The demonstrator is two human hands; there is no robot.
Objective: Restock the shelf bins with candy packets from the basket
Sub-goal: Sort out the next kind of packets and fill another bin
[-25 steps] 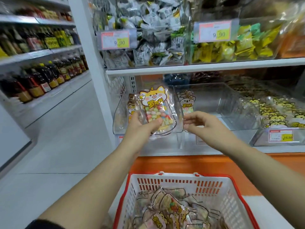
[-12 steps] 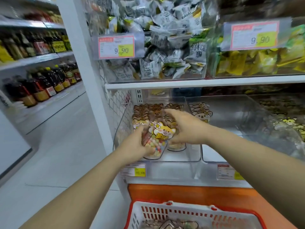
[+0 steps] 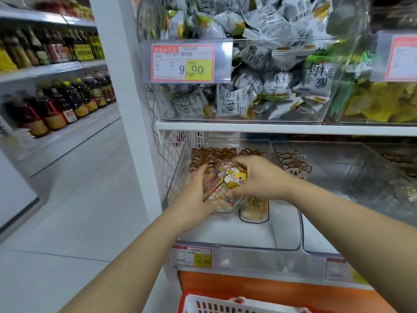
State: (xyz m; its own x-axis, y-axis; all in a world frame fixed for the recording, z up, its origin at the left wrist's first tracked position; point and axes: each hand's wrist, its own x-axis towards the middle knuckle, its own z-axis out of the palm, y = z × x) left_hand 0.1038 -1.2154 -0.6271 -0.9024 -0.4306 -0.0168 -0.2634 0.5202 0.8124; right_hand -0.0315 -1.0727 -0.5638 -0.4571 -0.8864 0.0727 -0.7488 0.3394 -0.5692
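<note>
- A candy packet [image 3: 232,178], clear with a yellow cartoon animal on its top and coloured sweets inside, sits in the clear shelf bin [image 3: 237,243] near the centre of view.
- A row of packets [image 3: 203,155] stands just behind it at the bin's back.
- The right hand [image 3: 261,177] reaches in from 4 o'clock. Its grip curls over the packet's top, holding it.
- The left hand [image 3: 196,202] comes from 7 o'clock. Its grip is wide, with straight fingers against the packet's left side.
- A second packet [image 3: 253,211] stands below the right hand.
- The red and white basket [image 3: 216,304] shows at 6 o'clock.
- At 12 o'clock, a price tag [image 3: 182,63] reads 9.90.
- Bottles [image 3: 56,105] line shelves at 9 o'clock.
</note>
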